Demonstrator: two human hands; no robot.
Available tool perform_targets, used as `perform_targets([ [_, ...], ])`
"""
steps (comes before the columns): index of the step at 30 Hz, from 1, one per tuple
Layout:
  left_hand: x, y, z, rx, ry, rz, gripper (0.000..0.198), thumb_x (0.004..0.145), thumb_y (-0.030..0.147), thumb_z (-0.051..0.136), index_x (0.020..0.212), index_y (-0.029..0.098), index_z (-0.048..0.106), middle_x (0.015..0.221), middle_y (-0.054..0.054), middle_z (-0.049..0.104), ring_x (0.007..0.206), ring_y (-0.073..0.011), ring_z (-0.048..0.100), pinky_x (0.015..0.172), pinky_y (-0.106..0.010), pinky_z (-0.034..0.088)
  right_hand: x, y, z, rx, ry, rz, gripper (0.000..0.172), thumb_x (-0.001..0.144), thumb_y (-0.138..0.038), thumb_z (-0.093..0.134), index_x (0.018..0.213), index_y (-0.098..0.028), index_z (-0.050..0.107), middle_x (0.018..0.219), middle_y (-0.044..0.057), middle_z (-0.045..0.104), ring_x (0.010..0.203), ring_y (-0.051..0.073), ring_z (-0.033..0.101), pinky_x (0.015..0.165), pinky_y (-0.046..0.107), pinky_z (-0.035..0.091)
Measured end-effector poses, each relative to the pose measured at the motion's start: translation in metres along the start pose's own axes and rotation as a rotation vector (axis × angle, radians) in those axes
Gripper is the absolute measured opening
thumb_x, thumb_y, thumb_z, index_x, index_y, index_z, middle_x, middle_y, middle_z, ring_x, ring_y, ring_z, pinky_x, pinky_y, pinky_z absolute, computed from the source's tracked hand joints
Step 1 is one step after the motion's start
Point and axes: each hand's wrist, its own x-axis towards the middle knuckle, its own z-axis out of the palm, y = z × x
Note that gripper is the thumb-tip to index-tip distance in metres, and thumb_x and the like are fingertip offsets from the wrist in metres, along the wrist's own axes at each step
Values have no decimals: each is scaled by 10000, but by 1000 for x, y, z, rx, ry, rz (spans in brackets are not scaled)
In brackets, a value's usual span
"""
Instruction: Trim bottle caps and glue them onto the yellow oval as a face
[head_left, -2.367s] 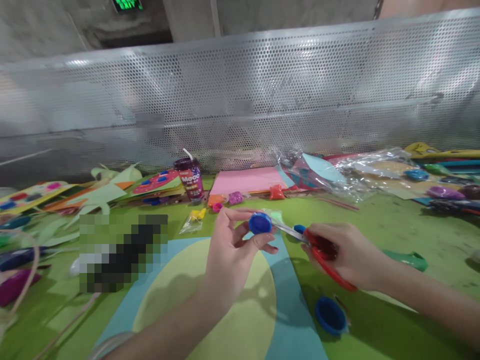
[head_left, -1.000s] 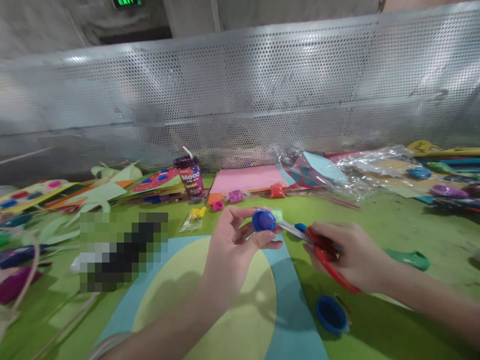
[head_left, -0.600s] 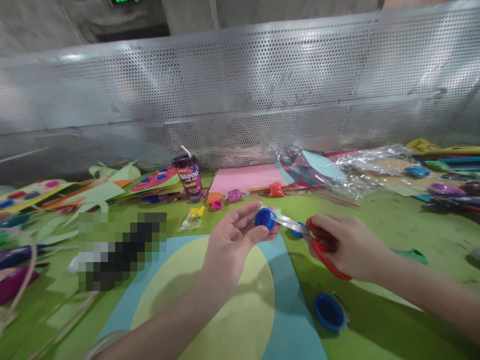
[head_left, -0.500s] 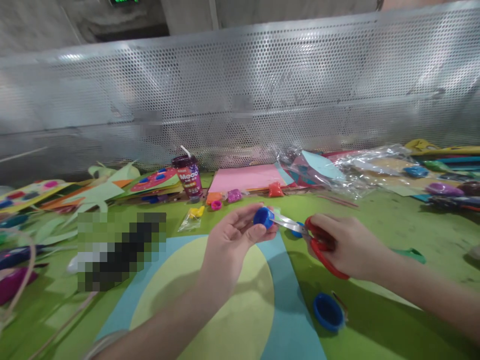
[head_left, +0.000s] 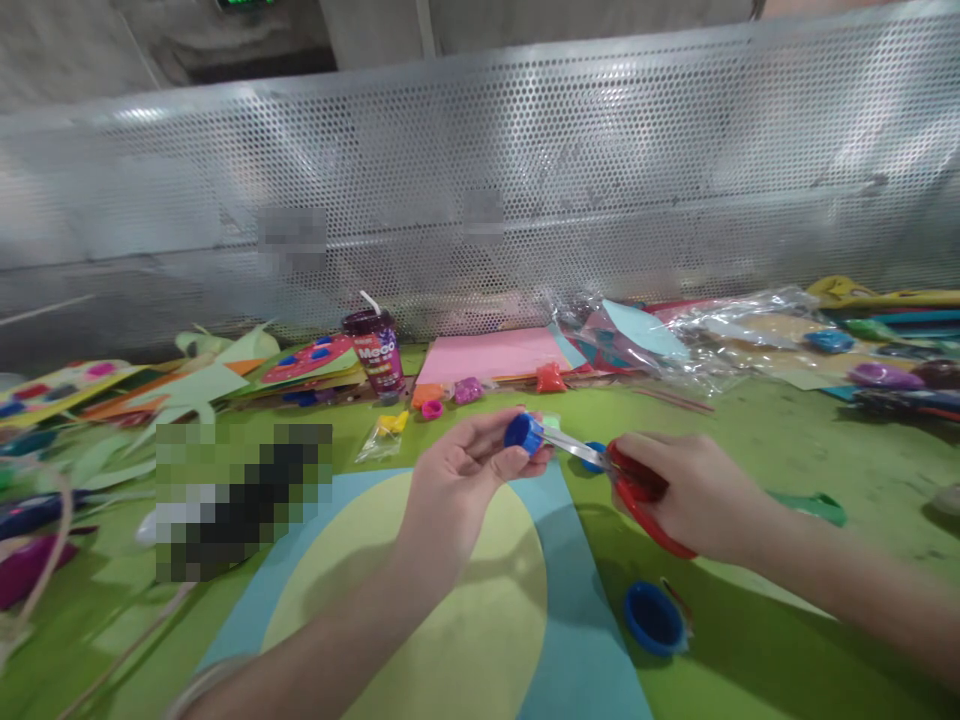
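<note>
My left hand pinches a small blue round tub between thumb and fingers, held above the table. My right hand grips red-handled scissors whose metal blades point left and meet the tub. A thin clear plastic bit shows at the tub's edge by the blade tips. Below my hands lies a light blue sheet with a pale yellow circle on it. A blue lid rests on the green table under my right wrist.
A purple drink cup with a straw stands at the back beside pink paper. Clear plastic bags and coloured craft pieces lie at the right. Paper cut-outs pile up at the left. A perforated metal screen backs the table.
My left hand has turned the blue tub over from facing me to edge-on and lifted it slightly. The scissors stayed at the tub, with my right hand shifting a little left.
</note>
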Motion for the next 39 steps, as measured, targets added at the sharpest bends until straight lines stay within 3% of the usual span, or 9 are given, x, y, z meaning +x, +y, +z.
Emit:
perform_targets([
  [13,2,-2,2,-140,3,-65,192,714,199,660,899,148,659,754,-25,699,667,-150,664,683,-289,555,3,7,-6,-25,34,-3,125,725,-236,426,758,-176,531,640,60,599,514,154,488,472,255,343],
  [19,2,-3,-1,-82,-52,-94,242,754,244,619,968,137,655,729,-48,695,693,-169,659,748,-337,537,4,7,-7,-40,33,-67,107,739,-225,410,730,-181,506,576,28,535,474,126,431,455,235,318],
  [28,6,-7,-12,16,-166,-37,245,801,254,569,1027,208,652,734,-31,705,706,-158,656,752,-319,526,6,4,-9,-59,-37,-39,124,740,-183,383,678,-193,490,549,22,518,460,127,417,451,233,285],
  [39,5,-5,-14,149,-170,2,292,800,311,560,1060,201,636,726,-49,702,695,-186,653,757,-370,520,2,3,-6,-126,-23,-33,178,725,-172,352,701,-185,528,553,30,543,453,129,428,452,236,268],
])
